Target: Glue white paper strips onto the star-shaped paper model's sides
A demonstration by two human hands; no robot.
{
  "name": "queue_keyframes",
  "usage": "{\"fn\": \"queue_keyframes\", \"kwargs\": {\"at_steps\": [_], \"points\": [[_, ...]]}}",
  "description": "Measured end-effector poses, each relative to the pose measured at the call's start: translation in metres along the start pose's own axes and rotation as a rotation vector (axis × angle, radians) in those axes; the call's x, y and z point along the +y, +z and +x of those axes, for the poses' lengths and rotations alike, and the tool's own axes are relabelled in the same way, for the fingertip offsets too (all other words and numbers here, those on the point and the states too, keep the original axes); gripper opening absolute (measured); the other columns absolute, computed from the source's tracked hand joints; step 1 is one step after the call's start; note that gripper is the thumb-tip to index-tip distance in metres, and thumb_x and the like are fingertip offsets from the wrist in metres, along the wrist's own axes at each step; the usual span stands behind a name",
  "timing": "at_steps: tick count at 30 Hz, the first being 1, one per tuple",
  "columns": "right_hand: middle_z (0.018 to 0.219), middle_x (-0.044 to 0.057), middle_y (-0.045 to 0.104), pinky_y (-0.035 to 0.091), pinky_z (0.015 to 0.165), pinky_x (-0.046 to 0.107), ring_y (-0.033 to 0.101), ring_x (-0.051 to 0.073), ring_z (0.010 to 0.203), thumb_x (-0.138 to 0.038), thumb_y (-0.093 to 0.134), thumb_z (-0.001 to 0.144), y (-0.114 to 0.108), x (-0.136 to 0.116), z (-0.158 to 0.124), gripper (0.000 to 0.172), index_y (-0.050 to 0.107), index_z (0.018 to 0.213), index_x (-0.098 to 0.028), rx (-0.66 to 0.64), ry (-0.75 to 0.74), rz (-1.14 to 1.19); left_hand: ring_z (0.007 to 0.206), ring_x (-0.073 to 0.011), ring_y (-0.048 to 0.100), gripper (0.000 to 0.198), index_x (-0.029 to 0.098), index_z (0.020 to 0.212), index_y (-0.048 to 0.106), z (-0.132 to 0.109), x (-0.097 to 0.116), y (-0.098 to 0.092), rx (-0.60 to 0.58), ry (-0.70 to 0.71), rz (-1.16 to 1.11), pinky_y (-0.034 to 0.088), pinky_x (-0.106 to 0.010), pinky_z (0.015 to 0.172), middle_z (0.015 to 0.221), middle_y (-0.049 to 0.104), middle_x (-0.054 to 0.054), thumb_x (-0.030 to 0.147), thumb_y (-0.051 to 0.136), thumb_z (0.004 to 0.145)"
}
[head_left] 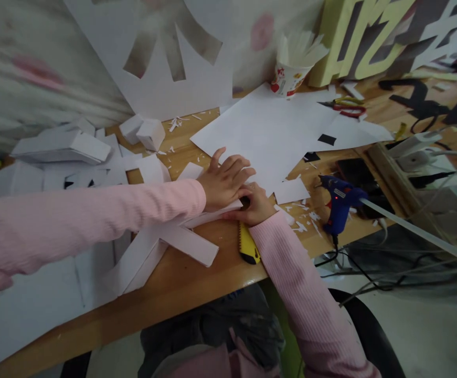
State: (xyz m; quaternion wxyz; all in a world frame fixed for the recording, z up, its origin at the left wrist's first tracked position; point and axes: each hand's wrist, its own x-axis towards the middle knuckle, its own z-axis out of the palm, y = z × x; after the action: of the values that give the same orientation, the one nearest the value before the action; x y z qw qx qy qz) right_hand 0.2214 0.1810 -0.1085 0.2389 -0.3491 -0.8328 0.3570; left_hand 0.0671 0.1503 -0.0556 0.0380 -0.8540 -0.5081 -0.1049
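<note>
My left hand lies over a white card strip with its fingers spread, just above and touching my right hand. The right thumb and fingers are closed on the end of that white card strip, whose middle is partly hidden under the hands. The strip runs along a white three-dimensional card shape with long arms, which rests on the wooden table near its front edge. A yellow utility knife lies beside my right wrist, its upper end covered by the hand.
To the right sits a blue glue gun with a glue stick and cable, near a power strip. White sheets, scissors, a paper cup of strips and white card blocks stand behind. Paper scraps litter the table.
</note>
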Motion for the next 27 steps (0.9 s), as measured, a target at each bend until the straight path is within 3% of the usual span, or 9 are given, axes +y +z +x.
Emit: {"fn": "queue_keyframes", "kwargs": {"at_steps": [6, 13, 19, 27], "points": [[0.094, 0.007, 0.065, 0.042, 0.085, 0.051, 0.055, 0.031, 0.095, -0.048, 0.09, 0.045, -0.004, -0.004, 0.001, 0.053, 0.066, 0.086, -0.023, -0.044, -0.036, 0.014, 0.123, -0.0266, 0.045, 0.035, 0.016, 0.119, 0.049, -0.001, 0.0, 0.002, 0.003, -0.029, -0.009, 0.011, -0.055, 0.109, 0.126, 0.057, -0.012, 0.04, 0.037, 0.096], [0.075, 0.002, 0.058, 0.042, 0.08, 0.045, 0.054, 0.027, 0.085, -0.047, 0.09, 0.045, -0.008, -0.011, 0.001, 0.049, 0.062, 0.076, -0.02, -0.069, 0.026, -0.021, 0.116, -0.0266, 0.048, 0.027, 0.017, 0.113, 0.053, -0.002, 0.0, 0.005, 0.061, -0.019, -0.001, 0.016, -0.053, 0.106, 0.12, 0.061, -0.011, 0.026, 0.037, 0.093], [0.072, 0.0, 0.055, 0.04, 0.077, 0.041, 0.052, 0.024, 0.08, -0.048, 0.089, 0.044, -0.008, -0.009, 0.002, 0.05, 0.058, 0.072, -0.021, -0.06, 0.001, -0.017, 0.112, -0.0265, 0.05, 0.025, 0.016, 0.109, 0.053, -0.003, 0.001, 0.004, 0.102, -0.023, -0.008, 0.019, -0.051, 0.103, 0.115, 0.061, -0.01, 0.019, 0.04, 0.088], [0.068, 0.0, 0.054, 0.04, 0.072, 0.038, 0.049, 0.021, 0.073, -0.049, 0.086, 0.048, -0.007, -0.007, 0.002, 0.046, 0.058, 0.069, -0.02, -0.054, -0.022, -0.026, 0.107, -0.0261, 0.05, 0.023, 0.016, 0.102, 0.055, 0.0, 0.001, 0.0, 0.054, -0.07, -0.029, 0.02, -0.051, 0.099, 0.111, 0.062, -0.009, 0.017, 0.037, 0.088]]}}
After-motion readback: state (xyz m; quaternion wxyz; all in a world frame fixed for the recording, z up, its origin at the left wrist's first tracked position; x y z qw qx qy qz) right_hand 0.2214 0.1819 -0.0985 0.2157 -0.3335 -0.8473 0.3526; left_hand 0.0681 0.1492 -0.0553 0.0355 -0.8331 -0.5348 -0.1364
